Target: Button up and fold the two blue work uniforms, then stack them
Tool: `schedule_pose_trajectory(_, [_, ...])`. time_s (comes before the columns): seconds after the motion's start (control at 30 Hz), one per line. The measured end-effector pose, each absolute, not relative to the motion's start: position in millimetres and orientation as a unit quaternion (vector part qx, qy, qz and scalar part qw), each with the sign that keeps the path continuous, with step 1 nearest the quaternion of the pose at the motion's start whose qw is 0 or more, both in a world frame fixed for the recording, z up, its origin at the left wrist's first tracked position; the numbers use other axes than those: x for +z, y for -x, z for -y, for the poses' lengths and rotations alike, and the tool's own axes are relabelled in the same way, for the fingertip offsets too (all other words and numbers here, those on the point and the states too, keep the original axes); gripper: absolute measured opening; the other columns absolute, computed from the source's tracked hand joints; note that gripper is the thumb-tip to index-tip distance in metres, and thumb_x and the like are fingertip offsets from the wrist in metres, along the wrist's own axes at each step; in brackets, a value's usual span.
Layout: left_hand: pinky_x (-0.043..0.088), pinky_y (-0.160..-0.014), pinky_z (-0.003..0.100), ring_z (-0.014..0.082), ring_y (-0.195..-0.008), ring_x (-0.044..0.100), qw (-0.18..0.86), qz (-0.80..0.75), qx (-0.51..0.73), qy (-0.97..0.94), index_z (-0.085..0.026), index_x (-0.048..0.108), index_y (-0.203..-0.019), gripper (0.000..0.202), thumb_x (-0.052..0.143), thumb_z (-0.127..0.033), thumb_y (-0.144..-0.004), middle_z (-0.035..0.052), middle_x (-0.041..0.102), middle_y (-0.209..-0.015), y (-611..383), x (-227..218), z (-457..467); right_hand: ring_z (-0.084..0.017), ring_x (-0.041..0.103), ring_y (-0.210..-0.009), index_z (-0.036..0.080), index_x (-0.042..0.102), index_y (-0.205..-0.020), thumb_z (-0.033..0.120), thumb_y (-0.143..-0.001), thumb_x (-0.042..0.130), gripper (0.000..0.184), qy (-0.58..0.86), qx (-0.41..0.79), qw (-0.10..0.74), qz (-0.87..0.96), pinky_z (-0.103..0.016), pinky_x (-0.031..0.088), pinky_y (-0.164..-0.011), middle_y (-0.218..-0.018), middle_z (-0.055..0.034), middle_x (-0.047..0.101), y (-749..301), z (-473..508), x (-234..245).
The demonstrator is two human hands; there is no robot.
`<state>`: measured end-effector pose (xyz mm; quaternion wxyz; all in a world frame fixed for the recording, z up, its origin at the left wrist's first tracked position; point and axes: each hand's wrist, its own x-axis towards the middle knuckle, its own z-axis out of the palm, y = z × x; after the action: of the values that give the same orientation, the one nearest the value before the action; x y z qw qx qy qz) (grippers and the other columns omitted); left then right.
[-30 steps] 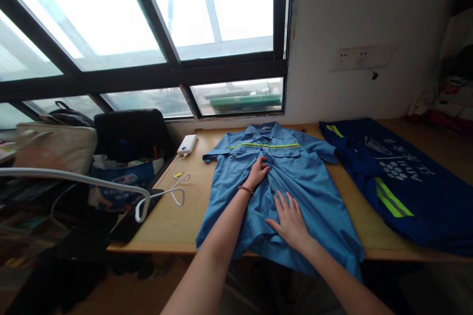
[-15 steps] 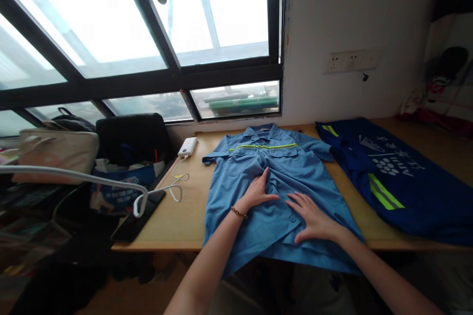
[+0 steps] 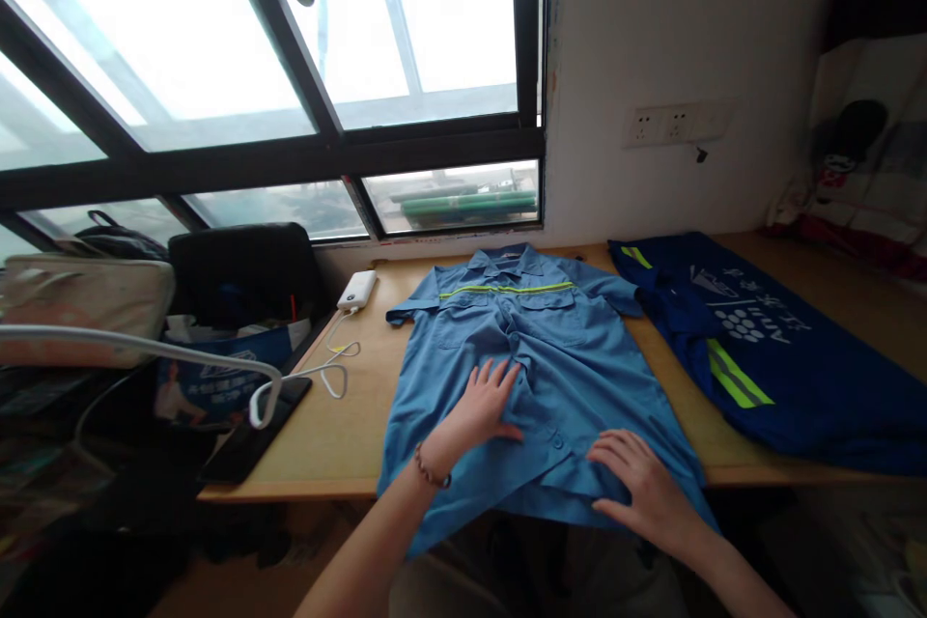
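Observation:
A light blue short-sleeved work shirt (image 3: pixel 579 348) with a yellow reflective chest stripe lies face up on the wooden table (image 3: pixel 348 425), its hem hanging over the near edge. My left hand (image 3: pixel 479 406) rests flat on the shirt's lower left front, fingers spread, a bead bracelet on the wrist. My right hand (image 3: pixel 644 488) lies flat and open on the lower right hem near the table edge. Neither hand holds anything.
A dark blue garment (image 3: pixel 782 357) with yellow stripes and white print lies to the right. A white power bank (image 3: pixel 352 290) with its cable, a dark phone (image 3: pixel 250 435), a white hanger (image 3: pixel 145 352) and bags (image 3: pixel 238 270) sit at the left. Window and wall sockets (image 3: pixel 670 124) lie behind.
Both hands have slid down the shirt toward me, the left from the chest to the lower front, the right from the middle out to the lower right hem. The view shifted slightly right.

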<state>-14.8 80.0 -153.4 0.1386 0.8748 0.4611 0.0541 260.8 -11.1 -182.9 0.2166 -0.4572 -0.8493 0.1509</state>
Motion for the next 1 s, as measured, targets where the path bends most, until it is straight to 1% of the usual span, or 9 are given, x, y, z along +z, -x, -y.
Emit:
schedule_pose_trajectory(0.07, [0.014,-0.101,0.056,0.0349,-0.129,0.012,0.156,-0.416,0.043,-0.895,-0.026,0.020,-0.135,0.100,0.070,-0.053,-0.053,0.0107,0.022,-0.141,17.4,-152.1,-42.6,-0.023,0.045,-0.110,0.025,0.056,-0.105,0.014,-0.069,0.054,0.038,0.461,0.122,0.213,0.853,-0.044,0.032,-0.097,-0.111,-0.0027,0.057,-260.9,21.7,-188.9])
schedule_pose_trajectory(0.13, [0.017,-0.101,0.055,0.0327,-0.129,0.015,0.165,-0.408,0.043,-0.897,-0.029,0.026,-0.133,0.085,0.070,-0.038,-0.061,0.0064,0.024,-0.141,21.0,-158.8,-8.7,-0.021,0.045,-0.111,0.026,0.056,-0.107,0.008,-0.070,0.046,0.042,0.462,0.100,0.218,0.854,-0.044,0.030,-0.099,-0.112,-0.0014,0.057,-261.8,27.7,-196.9])
schedule_pose_trajectory(0.23, [0.020,-0.103,0.049,0.0239,-0.129,0.019,0.147,-0.449,0.084,-0.877,-0.029,0.031,-0.131,0.061,0.048,-0.010,-0.075,0.0028,0.029,-0.139,31.9,-176.9,24.7,-0.020,0.046,-0.111,0.026,0.055,-0.112,0.005,-0.069,0.041,0.050,0.480,0.095,0.218,0.844,-0.042,0.032,-0.099,-0.114,-0.0007,0.057,-265.2,28.2,-205.1])
schedule_pose_trajectory(0.3, [0.021,-0.104,0.046,0.0196,-0.129,0.022,0.128,-0.459,0.113,-0.872,-0.028,0.034,-0.129,0.058,0.037,-0.003,-0.078,0.0016,0.032,-0.138,44.6,-188.8,35.1,-0.020,0.045,-0.113,0.026,0.054,-0.114,0.002,-0.062,0.039,0.060,0.502,0.106,0.206,0.833,-0.042,0.034,-0.098,-0.118,0.0002,0.054,-270.0,24.7,-208.0])
schedule_pose_trajectory(0.4, [0.025,-0.102,0.047,0.0198,-0.127,0.027,0.096,-0.435,0.138,-0.885,-0.028,0.041,-0.125,0.048,0.036,-0.007,-0.082,0.0019,0.040,-0.133,69.5,-201.8,40.4,-0.019,0.045,-0.114,0.025,0.061,-0.105,0.000,-0.054,0.033,0.063,0.517,0.136,0.201,0.821,-0.040,0.037,-0.097,-0.118,0.0010,0.055,-285.6,15.7,-211.9])
schedule_pose_trajectory(0.53, [0.032,-0.098,0.045,0.0214,-0.122,0.036,0.056,-0.400,0.152,-0.902,-0.029,0.053,-0.113,0.031,0.045,-0.020,-0.085,0.0017,0.050,-0.124,98.4,-206.3,43.5,-0.017,0.047,-0.112,0.021,0.066,-0.093,0.001,-0.054,0.029,0.057,0.526,0.158,0.231,0.803,-0.037,0.036,-0.099,-0.111,-0.0007,0.059,-320.0,3.2,-214.5])
schedule_pose_trajectory(0.73, [0.032,-0.097,0.049,0.0252,-0.122,0.036,0.031,-0.420,0.136,-0.897,-0.031,0.060,-0.103,0.025,0.055,-0.032,-0.079,0.0011,0.048,-0.126,102.5,-194.6,48.4,-0.028,0.030,-0.124,0.020,0.044,-0.126,0.011,-0.061,0.044,0.066,0.600,0.072,0.227,0.764,-0.048,0.031,-0.100,-0.134,-0.0041,0.039,-337.2,15.3,-227.9])
schedule_pose_trajectory(0.9, [0.026,-0.097,0.056,0.0275,-0.124,0.032,0.025,-0.443,0.130,-0.887,-0.032,0.048,-0.120,0.039,0.051,-0.027,-0.081,0.0042,0.045,-0.129,90.0,-196.4,41.1,-0.024,0.048,-0.109,0.018,0.062,-0.103,0.010,-0.068,0.039,0.042,0.611,0.040,0.265,0.745,-0.039,0.042,-0.092,-0.114,-0.0081,0.056,-342.9,19.6,-250.1])
schedule_pose_trajectory(1.0, [0.020,-0.098,0.058,0.0259,-0.124,0.032,0.051,-0.442,0.141,-0.885,-0.034,0.053,-0.115,0.035,0.049,-0.021,-0.082,0.0027,0.049,-0.125,87.6,-198.0,29.0,-0.023,0.054,-0.099,0.015,0.065,-0.094,0.008,-0.067,0.037,0.039,0.616,0.001,0.276,0.738,-0.038,0.045,-0.087,-0.103,-0.0102,0.060,-368.7,-3.8,-246.5])
